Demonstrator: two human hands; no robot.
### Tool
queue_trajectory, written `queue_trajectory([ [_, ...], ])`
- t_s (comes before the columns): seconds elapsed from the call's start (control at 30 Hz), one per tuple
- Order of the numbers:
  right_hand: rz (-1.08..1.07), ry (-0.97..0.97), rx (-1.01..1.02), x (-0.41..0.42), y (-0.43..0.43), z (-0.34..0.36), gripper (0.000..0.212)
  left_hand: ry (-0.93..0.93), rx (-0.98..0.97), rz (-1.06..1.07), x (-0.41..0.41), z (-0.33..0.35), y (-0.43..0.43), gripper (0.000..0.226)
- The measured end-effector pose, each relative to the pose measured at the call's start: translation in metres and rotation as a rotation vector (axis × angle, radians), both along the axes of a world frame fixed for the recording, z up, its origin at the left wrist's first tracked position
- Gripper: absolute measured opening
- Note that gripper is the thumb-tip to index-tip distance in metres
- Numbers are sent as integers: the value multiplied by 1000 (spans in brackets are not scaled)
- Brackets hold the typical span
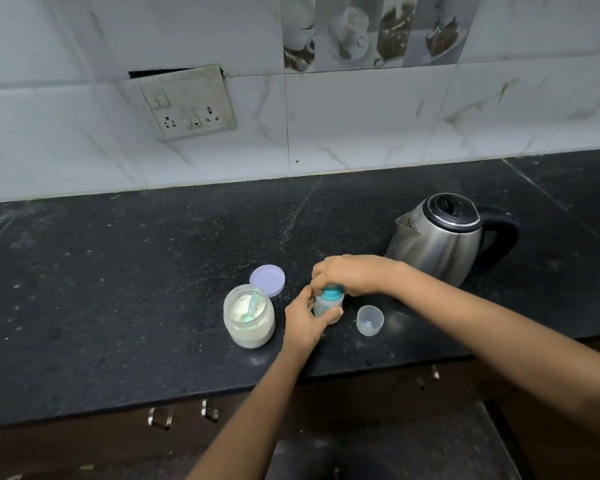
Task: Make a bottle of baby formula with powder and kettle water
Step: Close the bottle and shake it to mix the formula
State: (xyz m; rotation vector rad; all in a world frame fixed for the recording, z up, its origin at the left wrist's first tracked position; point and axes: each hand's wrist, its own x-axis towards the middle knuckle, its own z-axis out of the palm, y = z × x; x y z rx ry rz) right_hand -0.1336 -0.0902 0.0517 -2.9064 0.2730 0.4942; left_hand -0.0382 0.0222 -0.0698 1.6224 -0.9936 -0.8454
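The bottle [327, 301], likely light and slick, is gripped at its body by the left hand [303, 322], its collar [332, 292] by the right hand [349, 273].

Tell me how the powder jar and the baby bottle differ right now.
The powder jar stands open, a scoop in its powder; the baby bottle wears its teal collar. Nothing touches the powder jar; the left hand grips the baby bottle's body and the right hand its teal collar. The powder jar is wider than the baby bottle. Both stand on the counter.
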Motion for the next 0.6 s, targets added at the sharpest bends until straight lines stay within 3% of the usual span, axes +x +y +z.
queue_trajectory([
  [0.37, 156, 17, -36, -1, -8, 6, 43, -18, 33, -59, 6, 4, 0, 58],
  [0.6, -96, 130, 28, 12, -9, 14, 57, 7, 45, -50, 5, 4, 1, 58],
])
